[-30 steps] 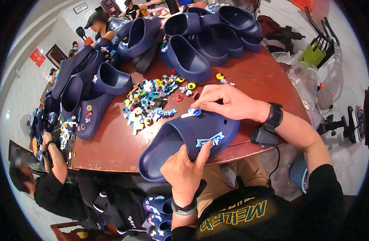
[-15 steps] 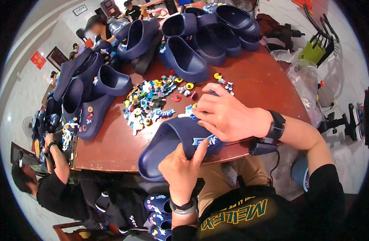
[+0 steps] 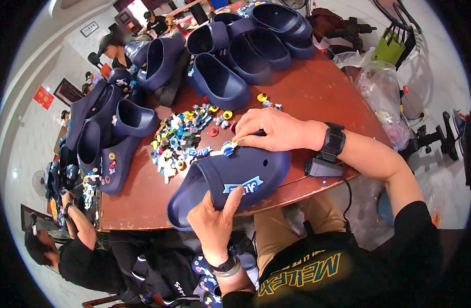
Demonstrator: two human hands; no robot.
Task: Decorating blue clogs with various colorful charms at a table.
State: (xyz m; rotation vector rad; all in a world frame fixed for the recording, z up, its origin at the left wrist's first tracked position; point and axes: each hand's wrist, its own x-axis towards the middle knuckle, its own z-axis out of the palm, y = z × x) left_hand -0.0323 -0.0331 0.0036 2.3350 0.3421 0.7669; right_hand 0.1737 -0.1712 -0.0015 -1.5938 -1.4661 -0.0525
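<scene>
My left hand [image 3: 215,220] grips a navy clog [image 3: 186,200] at the table's near edge, thumb on top and the other fingers hidden inside or below. Beside that thumb, a light-blue banner-shaped shoe charm [image 3: 244,185] sits on the upper. Fingers of my right hand [image 3: 271,131] are pinched together at a small blue-and-white shoe charm [image 3: 228,148] by the clog's far side; the fingertips partly cover it. One bare hole [image 3: 265,162] shows in the upper toward the toe. Just beyond the clog lies a pile of mixed shoe charms [image 3: 181,133].
More navy clogs [image 3: 222,82] line the table's far side, and others are stacked at the left [image 3: 114,138]. A black device [image 3: 322,167] with a cable hangs at my right wrist. Another person [image 3: 66,246] works at the left. Clear plastic bags [image 3: 381,92] stand past the right edge.
My right hand has lifted off the clog's upper, moving slightly up and left with its fingers pinched. The clog has turned a little, showing more of its toe; my left hand still grips it.
</scene>
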